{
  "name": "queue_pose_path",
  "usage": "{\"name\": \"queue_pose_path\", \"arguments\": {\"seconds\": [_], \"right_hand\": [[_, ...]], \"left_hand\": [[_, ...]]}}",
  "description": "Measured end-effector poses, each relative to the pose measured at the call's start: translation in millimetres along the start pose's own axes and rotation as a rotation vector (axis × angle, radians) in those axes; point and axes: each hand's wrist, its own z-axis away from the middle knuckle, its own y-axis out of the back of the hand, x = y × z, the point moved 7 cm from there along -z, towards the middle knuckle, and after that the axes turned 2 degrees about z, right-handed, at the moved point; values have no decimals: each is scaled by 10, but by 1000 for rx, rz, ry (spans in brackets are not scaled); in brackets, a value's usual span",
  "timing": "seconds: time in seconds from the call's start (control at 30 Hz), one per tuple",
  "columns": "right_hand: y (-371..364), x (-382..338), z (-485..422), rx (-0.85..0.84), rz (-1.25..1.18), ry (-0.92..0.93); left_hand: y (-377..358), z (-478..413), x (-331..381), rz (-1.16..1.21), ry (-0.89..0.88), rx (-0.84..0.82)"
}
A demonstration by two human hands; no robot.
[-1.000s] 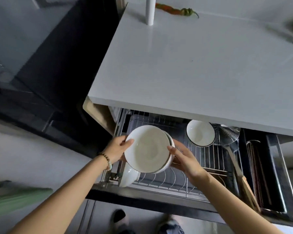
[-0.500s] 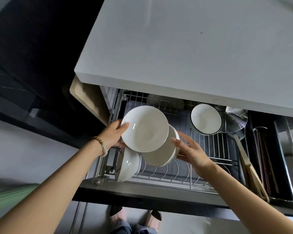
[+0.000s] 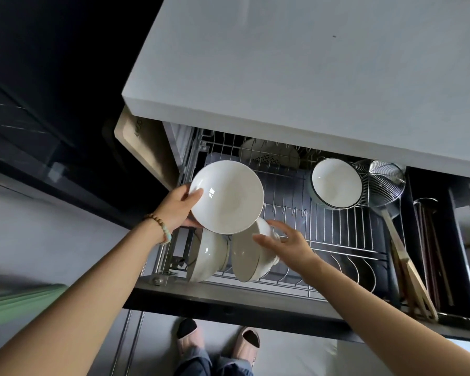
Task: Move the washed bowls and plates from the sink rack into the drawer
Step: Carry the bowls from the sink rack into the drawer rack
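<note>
Over the drawer's (image 3: 228, 297) left end, the left hand (image 3: 178, 206) pinched a white bowl (image 3: 228, 196) by its rim, tilted face-up just above two racked bowls (image 3: 209, 253) standing on edge. The right hand (image 3: 291, 245), fingers straight, rested against the right one. Free slots (image 3: 345, 264) lay rightward.
</note>
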Motion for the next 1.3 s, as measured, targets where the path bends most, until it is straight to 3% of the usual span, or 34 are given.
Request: {"name": "queue_pose_path", "arguments": {"seconds": [0.43,0.93,1.3], "right_hand": [[-421,4,-192,5,159,-36],[-655,145,-262,-40,81,-129],[-679,38,-229,-287,48,-136]], "left_hand": [[142,-64,-38,22,15,19],[189,-103,-8,79,17,56],[170,-75,6,63,11,43]]}}
